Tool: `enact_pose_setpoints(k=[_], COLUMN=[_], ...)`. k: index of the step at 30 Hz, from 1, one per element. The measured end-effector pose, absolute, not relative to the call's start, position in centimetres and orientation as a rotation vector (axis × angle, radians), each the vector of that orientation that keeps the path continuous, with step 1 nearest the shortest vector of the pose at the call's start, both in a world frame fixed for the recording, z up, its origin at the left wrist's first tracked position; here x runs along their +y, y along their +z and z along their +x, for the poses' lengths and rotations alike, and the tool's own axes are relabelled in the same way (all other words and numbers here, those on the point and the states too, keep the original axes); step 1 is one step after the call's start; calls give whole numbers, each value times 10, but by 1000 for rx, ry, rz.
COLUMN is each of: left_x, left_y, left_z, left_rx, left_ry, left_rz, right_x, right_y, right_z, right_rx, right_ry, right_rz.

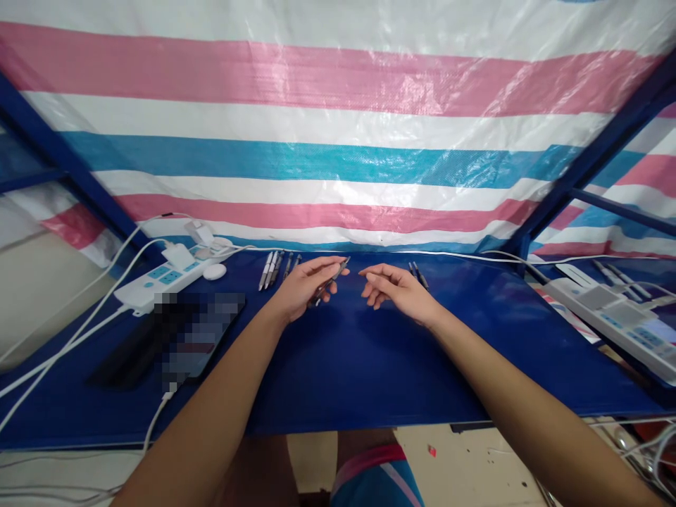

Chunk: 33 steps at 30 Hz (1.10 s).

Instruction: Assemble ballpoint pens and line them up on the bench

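Note:
My left hand (311,283) is closed around a dark pen (342,267), which is tilted with its tip up toward the right. Just across from it, my right hand (393,287) hovers above the table with loosely curled fingers, and no object shows in it. Several pens (270,270), some white and some dark, lie side by side beyond my left hand. Behind my right hand lie two dark pens (421,276), partly hidden by the fingers and the hand.
The blue table (370,380) is backed by a striped plastic sheet (338,162). At the left are a white power strip (158,278), a round white puck (215,272) and a phone (211,338) on a cable. Another power strip (617,324) lies at the right.

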State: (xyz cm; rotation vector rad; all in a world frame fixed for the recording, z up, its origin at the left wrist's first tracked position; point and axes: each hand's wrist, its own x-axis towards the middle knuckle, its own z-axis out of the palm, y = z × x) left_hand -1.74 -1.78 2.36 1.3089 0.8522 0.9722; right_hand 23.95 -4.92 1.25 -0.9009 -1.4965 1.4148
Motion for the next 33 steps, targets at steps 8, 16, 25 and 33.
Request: enact_pose_setpoints(k=[8, 16, 25, 33], left_x=[-29, -26, -21, -25], left_y=[32, 28, 27, 26], left_z=[-12, -14, -18, -9], left_rx=[892, 925, 1050, 1050], left_ry=[718, 707, 932, 972], left_rz=[1639, 1662, 1815, 1833], right_x=[-52, -50, -44, -45], right_y=[9, 10, 13, 12], right_z=[234, 238, 244, 241], right_rx=[-1575, -1551, -1416, -1509], right_ry=[1320, 1166, 1220, 1152], right_rz=[-850, -889, -954, -911])
